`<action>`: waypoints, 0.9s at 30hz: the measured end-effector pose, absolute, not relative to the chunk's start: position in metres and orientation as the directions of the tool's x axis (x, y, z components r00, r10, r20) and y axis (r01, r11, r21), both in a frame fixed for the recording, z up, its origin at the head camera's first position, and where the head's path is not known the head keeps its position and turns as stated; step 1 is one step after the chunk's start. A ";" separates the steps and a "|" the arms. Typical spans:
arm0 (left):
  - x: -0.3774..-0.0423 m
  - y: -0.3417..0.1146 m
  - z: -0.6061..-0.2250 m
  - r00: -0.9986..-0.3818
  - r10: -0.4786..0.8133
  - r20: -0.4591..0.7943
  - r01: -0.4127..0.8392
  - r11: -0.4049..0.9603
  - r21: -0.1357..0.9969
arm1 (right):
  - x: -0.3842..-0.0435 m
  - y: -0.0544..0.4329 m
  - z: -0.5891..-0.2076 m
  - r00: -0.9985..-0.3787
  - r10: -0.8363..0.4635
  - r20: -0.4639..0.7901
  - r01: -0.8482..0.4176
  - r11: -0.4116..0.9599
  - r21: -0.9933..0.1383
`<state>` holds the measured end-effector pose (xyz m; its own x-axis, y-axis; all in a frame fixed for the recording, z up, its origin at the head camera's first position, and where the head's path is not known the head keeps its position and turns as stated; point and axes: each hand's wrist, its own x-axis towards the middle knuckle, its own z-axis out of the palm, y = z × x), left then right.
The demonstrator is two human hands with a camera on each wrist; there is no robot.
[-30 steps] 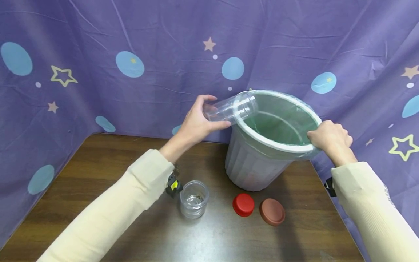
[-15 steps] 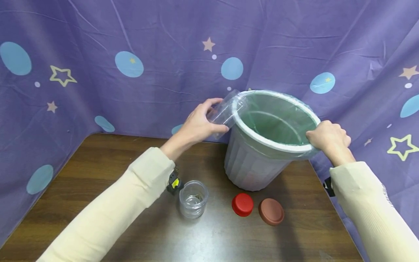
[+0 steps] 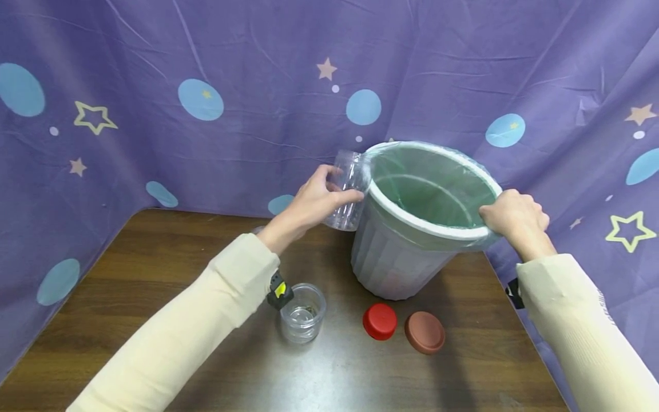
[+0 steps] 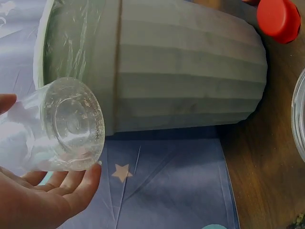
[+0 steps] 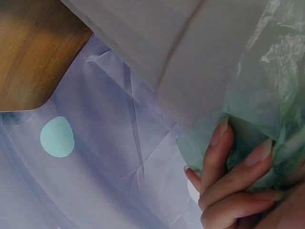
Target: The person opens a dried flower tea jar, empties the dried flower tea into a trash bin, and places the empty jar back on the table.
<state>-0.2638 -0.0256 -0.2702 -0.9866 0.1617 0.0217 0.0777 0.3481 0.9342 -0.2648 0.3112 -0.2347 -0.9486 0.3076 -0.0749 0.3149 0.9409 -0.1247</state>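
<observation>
My left hand (image 3: 316,200) grips a clear plastic jar (image 3: 347,197), thumb on one side and fingers on the other. The jar stands nearly upright just left of the bin's rim; in the left wrist view its round bottom (image 4: 74,121) faces the camera. A grey trash bin (image 3: 396,257) with a thin green liner (image 3: 432,191) stands at the back of the table. At the bin's right edge, my right hand (image 3: 517,214) grips the rim and liner. Its curled fingers (image 5: 238,181) hold the liner (image 5: 267,95) in the right wrist view.
A clear open jar (image 3: 302,315) with dark bits inside stands below my left wrist. A red lid (image 3: 380,321) and a brown lid (image 3: 424,332) lie in front of the bin. Behind my left wrist a clear rim (image 3: 257,229) peeks out. A purple curtain (image 3: 257,114) surrounds the wooden table.
The jar in my left hand has swung from lying tilted over the bin's rim to nearly upright beside it, its mouth now out of the bin. My right hand keeps its grip.
</observation>
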 end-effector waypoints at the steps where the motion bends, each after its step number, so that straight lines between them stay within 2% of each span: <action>1: -0.264 -0.026 -0.270 -0.987 0.160 0.022 0.078 0.352 0.933 | -0.265 0.311 -0.235 -0.948 0.308 -0.076 0.315 0.941 -0.125; 15: -0.267 -0.042 -0.271 -0.986 0.169 -0.011 0.037 0.280 0.959 | -0.263 0.309 -0.233 -0.945 0.316 -0.084 0.325 0.937 -0.126; 27: -0.271 -0.062 -0.303 -0.990 0.137 -0.022 0.026 0.335 0.942 | -0.261 0.308 -0.234 -0.943 0.320 -0.085 0.330 0.934 -0.137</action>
<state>-0.2708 -0.0620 -0.3031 -0.9903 0.1370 -0.0220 0.0255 0.3354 0.9417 -0.2614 0.3085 -0.2340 -0.9434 0.3204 -0.0854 0.3296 0.9341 -0.1369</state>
